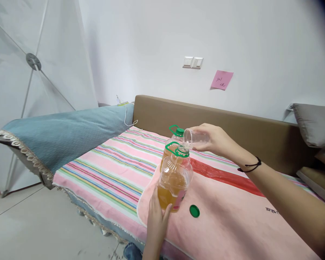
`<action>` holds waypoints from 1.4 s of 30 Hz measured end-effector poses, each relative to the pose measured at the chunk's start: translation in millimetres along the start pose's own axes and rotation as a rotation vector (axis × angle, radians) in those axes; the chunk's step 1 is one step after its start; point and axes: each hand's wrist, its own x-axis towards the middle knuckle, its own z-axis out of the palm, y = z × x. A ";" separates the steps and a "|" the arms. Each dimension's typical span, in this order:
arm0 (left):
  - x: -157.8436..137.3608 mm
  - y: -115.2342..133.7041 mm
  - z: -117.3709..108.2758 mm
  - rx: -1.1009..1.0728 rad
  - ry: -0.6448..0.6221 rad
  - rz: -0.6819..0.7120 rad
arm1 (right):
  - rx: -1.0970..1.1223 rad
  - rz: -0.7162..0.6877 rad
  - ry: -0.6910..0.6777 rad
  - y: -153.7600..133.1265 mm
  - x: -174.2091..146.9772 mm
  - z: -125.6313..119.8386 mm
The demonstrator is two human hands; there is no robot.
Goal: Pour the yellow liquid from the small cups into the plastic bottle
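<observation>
Amber oil bottle [174, 178], green handle and loose green cap [194, 211]; pink cloth [227, 216], candy-striped sheet [111, 169], teal blanket [65, 133], tan headboard [233, 126], pink note [221, 79].

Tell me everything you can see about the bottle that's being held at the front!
The front bottle is clear plastic with ribbed shoulders, a green neck ring and a green carry handle. It is partly filled with amber liquid and has a pinkish label low down. It stands upright on the pink cloth, uncapped. The left hand grips its base, and the right hand tips a clear cup over its mouth.
</observation>
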 end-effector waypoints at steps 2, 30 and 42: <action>-0.1 -0.8 0.4 0.003 -0.001 -0.002 | -0.050 -0.026 -0.011 -0.8 2.7 -0.6; 0.7 0.7 -0.4 0.005 0.004 -0.006 | -0.351 -0.625 0.004 -8.8 -0.6 -20.4; 17.1 -12.1 -4.0 0.057 0.054 0.115 | 0.855 0.462 0.309 38.9 -146.7 31.4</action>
